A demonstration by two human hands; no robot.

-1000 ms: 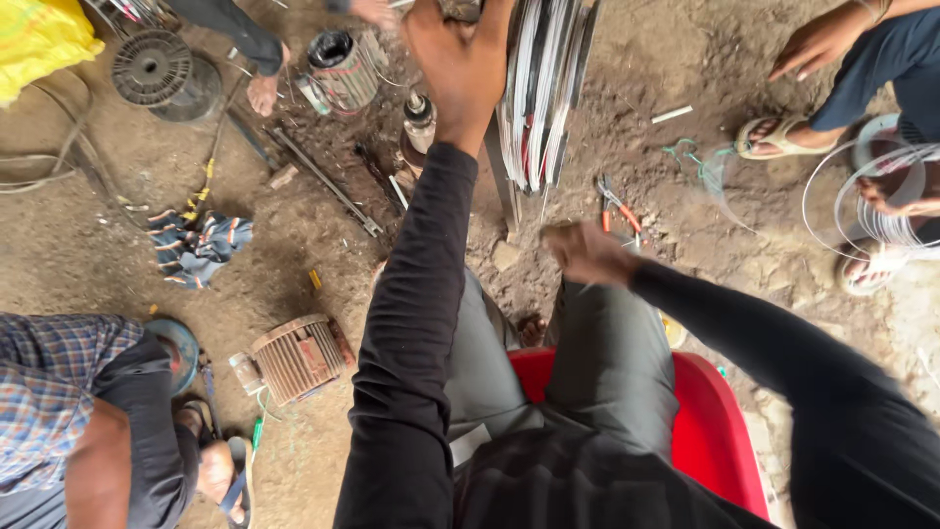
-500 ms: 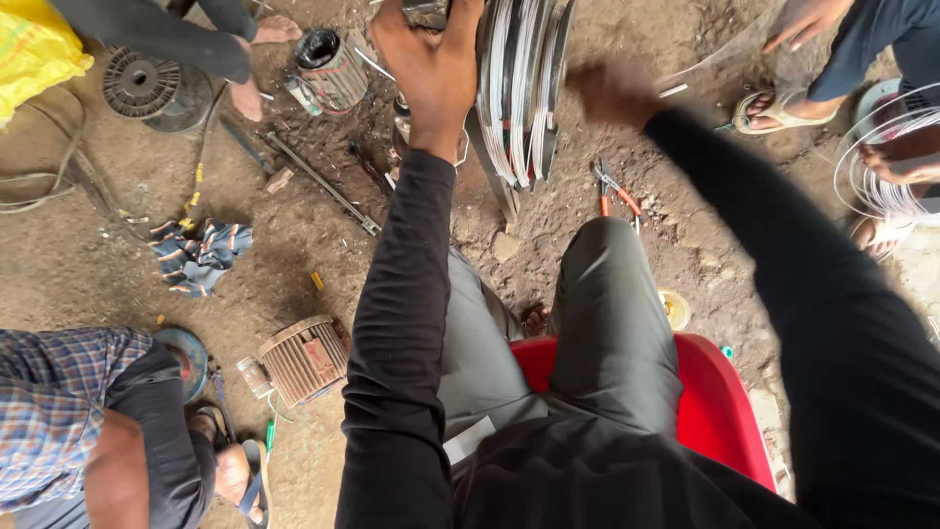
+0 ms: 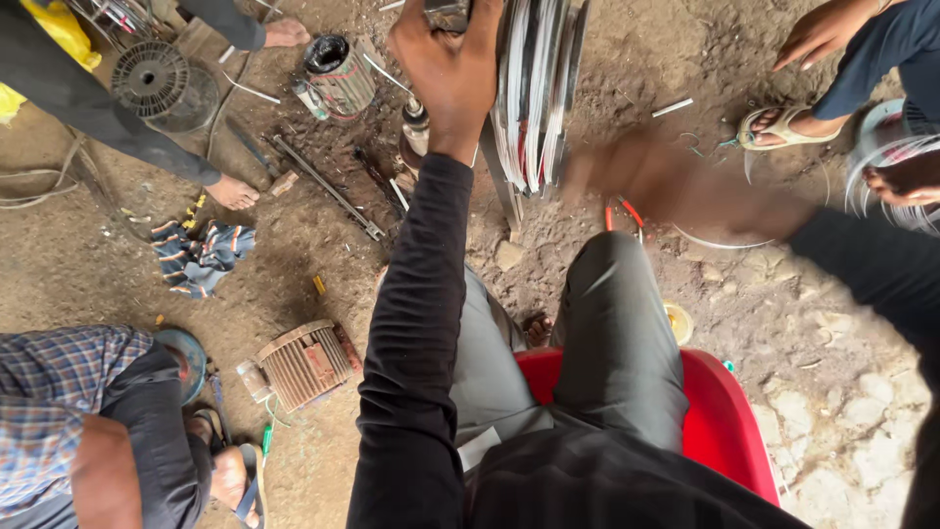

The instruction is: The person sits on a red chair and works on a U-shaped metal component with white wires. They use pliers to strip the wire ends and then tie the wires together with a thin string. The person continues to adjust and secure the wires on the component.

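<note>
I sit on a red stool [image 3: 729, 421] over dirt ground. My left hand [image 3: 446, 69] is raised in front of me, its fingers curled around a metal part at the left side of an upright winding wheel [image 3: 539, 88] wrapped with pale wire. My right hand [image 3: 636, 176] is a motion blur just right of the wheel's lower edge, above red-handled pliers [image 3: 627, 211] lying on the ground. Its fingers cannot be made out.
A finned motor housing [image 3: 305, 364] lies by my left leg and a motor stator [image 3: 338, 73] farther off. A black spool [image 3: 152, 78], a striped cloth [image 3: 201, 257] and a metal rod [image 3: 328, 188] lie at left. A person in a checked shirt [image 3: 49, 392] crouches lower left; sandalled feet [image 3: 783, 127] are upper right.
My right hand rose from beside my knee toward the wheel, then swept down and right into a blur. My left hand has stayed at the wheel.
</note>
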